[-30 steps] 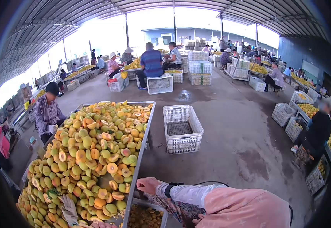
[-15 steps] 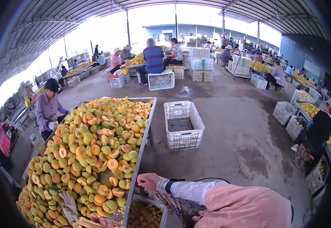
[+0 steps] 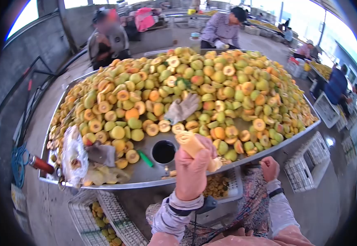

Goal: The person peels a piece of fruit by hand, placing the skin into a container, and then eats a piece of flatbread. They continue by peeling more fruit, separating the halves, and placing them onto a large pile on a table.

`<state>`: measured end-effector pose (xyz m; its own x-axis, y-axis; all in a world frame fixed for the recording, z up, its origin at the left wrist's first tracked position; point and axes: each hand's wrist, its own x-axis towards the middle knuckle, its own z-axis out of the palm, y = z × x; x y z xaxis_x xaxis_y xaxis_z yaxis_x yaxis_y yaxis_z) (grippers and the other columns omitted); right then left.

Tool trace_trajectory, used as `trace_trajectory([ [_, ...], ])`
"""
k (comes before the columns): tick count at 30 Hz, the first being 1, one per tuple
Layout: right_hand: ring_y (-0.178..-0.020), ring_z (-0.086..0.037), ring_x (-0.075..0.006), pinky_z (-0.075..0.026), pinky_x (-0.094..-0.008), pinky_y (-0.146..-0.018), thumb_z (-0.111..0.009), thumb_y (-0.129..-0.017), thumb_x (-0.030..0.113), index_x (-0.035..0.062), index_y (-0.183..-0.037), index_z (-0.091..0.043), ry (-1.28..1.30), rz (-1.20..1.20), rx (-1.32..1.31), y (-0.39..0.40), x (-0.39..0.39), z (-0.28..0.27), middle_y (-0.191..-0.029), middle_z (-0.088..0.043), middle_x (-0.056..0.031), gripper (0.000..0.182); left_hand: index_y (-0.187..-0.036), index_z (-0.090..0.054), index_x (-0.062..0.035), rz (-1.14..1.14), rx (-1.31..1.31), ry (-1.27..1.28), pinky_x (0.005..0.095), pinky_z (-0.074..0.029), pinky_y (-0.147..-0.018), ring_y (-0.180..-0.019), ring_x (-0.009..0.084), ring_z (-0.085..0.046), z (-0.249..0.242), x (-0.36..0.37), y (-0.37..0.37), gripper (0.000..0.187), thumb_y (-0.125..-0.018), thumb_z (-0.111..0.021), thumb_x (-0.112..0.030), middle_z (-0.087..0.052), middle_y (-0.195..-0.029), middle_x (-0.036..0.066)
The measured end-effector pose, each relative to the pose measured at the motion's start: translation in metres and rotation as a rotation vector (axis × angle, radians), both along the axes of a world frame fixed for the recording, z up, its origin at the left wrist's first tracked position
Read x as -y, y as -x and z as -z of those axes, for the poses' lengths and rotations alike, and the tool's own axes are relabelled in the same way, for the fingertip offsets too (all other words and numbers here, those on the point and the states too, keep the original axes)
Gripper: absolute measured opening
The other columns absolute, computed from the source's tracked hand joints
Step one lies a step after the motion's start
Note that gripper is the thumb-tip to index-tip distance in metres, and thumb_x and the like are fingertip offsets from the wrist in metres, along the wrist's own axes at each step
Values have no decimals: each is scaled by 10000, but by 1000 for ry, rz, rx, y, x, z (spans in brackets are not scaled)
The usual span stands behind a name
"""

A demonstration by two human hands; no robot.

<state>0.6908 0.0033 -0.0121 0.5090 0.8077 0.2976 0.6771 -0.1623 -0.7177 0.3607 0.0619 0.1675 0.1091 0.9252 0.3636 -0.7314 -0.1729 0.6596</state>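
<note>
My left hand (image 3: 193, 170) is raised over the near edge of the metal table (image 3: 145, 186), its fingers closed round a pale yellow, layered roll (image 3: 190, 143). My right hand (image 3: 270, 168) is near the front edge, to the right, its fingers curled in with nothing visible in them. Behind both hands lies a big heap of halved and whole yellow-green fruit (image 3: 211, 88). A grey glove (image 3: 182, 108) rests on the fruit. Left of my left hand are a dark round hole (image 3: 163, 152) in the tabletop and a green-handled tool (image 3: 146, 159).
A plastic bag (image 3: 75, 153) and red flask (image 3: 41, 164) are at the left. Fruit fills crates below the edge, one at lower left (image 3: 86, 213). A white crate (image 3: 307, 164) stands right. Two people, one in a striped shirt (image 3: 219, 28), are across the table.
The view has swung left to the table. My left hand has come up from the bottom edge with the roll. My right hand now appears lower, beside the front edge.
</note>
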Motion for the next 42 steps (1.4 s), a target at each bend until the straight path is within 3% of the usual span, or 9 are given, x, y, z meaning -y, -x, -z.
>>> trace_trajectory([
  [5,-575,-556,-98,-469,-259,-570,-653,-747,37,45,-742,-602,-4,-12,5,-4,-1,8,-625,-585,-36,52,-877,-517,-29,-300,-216,-74,293,-438,-615,-700,165,-491,-19,13,13,283,-831,-729,-211,-495,-799,65],
  [7,-572,-548,-98,-463,-257,-567,-637,-744,21,44,-733,-596,0,-6,55,-9,-1,14,-622,-579,-34,48,-914,-573,5,-466,-232,-385,287,-456,-646,-735,200,-559,-20,23,23,182,-796,-708,-25,-578,-867,92],
  [10,-561,-528,-100,-448,-255,-557,-633,-746,5,38,-734,-588,-14,20,31,-1,-1,5,-609,-555,-27,57,-953,-614,-49,-406,-276,-470,351,-489,-667,-797,242,-595,-36,51,44,321,-710,-820,-82,-597,-892,132],
  [11,-561,-528,-100,-448,-255,-557,-633,-746,5,38,-734,-588,-4,21,14,-2,0,8,-609,-555,-27,57,-1001,-605,-61,-388,-444,-614,340,-497,-674,-778,254,-602,-46,53,59,316,-747,-792,-77,-609,-921,151],
  [13,-557,-525,-98,-445,-254,-553,-627,-750,-9,34,-742,-577,-7,-13,-48,-5,-1,10,-610,-546,-23,66,-985,-543,-50,-549,-252,-797,321,-472,-667,-756,214,-533,-35,50,46,365,-806,-758,-284,-549,-890,87],
  [17,-550,-485,-49,-415,-223,-526,-603,-768,-53,38,-743,-559,11,5,-17,7,-1,0,-611,-518,14,105,-926,-550,-40,-591,-318,-648,310,-470,-600,-691,216,-541,-55,71,45,343,-765,-798,-214,-551,-841,107],
  [38,-524,-469,-40,-395,-214,-498,-618,-788,-50,38,-746,-546,5,1,-75,3,-3,1,-591,-512,21,121,-906,-562,-27,-595,-246,-874,314,-455,-550,-645,218,-532,-65,64,45,279,-814,-751,-209,-535,-794,100],
  [40,-525,-466,-38,-392,-211,-497,-618,-787,-50,37,-746,-546,28,1,-73,2,2,2,-591,-510,23,120,-908,-561,-31,-540,-362,-594,313,-444,-537,-638,216,-532,-73,81,43,277,-822,-745,-221,-535,-786,97],
  [42,-528,-462,-34,-383,-207,-493,-619,-786,-49,38,-747,-547,-48,-22,-51,-3,0,10,-591,-506,25,119,-909,-561,-32,-604,-292,-689,314,-442,-536,-639,215,-535,-59,65,38,278,-824,-743,-223,-536,-782,97],
])
